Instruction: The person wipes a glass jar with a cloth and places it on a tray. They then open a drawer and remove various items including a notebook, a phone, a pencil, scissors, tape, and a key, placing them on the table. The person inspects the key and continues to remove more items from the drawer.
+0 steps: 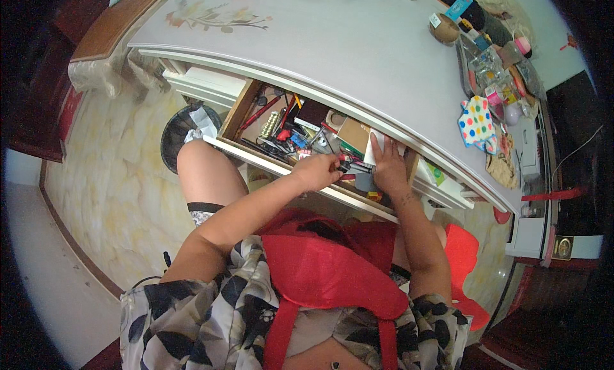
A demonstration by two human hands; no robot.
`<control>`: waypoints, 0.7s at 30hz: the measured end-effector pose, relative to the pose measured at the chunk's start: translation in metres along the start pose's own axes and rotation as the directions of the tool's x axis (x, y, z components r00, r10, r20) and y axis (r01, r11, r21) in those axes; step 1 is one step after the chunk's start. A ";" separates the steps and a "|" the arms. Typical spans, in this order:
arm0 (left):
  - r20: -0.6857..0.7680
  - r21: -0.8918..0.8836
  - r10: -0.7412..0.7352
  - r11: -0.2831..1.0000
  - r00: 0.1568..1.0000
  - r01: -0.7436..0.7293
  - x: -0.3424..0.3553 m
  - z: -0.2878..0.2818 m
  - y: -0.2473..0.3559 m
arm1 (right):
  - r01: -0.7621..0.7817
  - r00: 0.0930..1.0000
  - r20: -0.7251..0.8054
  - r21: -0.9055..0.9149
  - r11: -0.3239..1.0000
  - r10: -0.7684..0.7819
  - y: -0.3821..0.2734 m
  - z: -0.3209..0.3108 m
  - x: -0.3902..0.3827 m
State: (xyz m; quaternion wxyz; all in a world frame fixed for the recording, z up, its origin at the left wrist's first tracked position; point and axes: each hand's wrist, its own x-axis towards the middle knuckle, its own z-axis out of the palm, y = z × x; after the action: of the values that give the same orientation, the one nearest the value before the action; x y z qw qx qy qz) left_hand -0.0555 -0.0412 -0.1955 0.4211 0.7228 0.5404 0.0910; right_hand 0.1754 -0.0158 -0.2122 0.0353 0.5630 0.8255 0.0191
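Note:
An open drawer (275,154) full of small odds and ends lies in front of me. My left hand (318,172) is over its front edge, fingers closed in a pinch on a small dark object (344,167) whose kind I cannot make out. On the drawer's right side my right hand (389,168) reaches in, fingers stretched out and resting on a white flat box or card (369,154). Beside that stands a brown cardboard piece (354,134). Pens, a pill blister strip (269,124) and a blue small item (298,140) lie jumbled to the left.
Above the drawer spreads a pale tabletop (307,50) with a flower print. Jars, bottles and a polka-dot cloth (477,124) crowd its right end. A dark waste bin (176,140) stands left of the drawer, by my knee. A red stool (462,255) is at my right.

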 end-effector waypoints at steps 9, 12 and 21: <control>0.040 0.151 -0.076 0.986 0.996 0.069 -0.005 -0.006 0.015 | 0.237 0.957 -0.239 0.309 0.921 -0.166 -0.035 -0.083 -0.051; -0.089 0.237 0.138 0.965 0.986 -0.114 0.007 0.021 -0.016 | 0.491 0.864 -0.343 0.410 0.769 -0.370 -0.034 -0.129 -0.062; -0.015 0.222 -0.002 0.975 1.000 0.006 -0.006 0.000 0.014 | 0.266 0.813 -0.533 -0.022 0.964 -0.236 0.044 -0.175 -0.010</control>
State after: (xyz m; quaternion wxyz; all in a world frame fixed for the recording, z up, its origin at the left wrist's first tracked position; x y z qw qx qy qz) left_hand -0.0476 -0.0472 -0.1840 0.3339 0.7635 0.5517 0.0346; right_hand 0.2056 -0.0072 -0.0342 -0.2071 0.4226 0.8700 0.1469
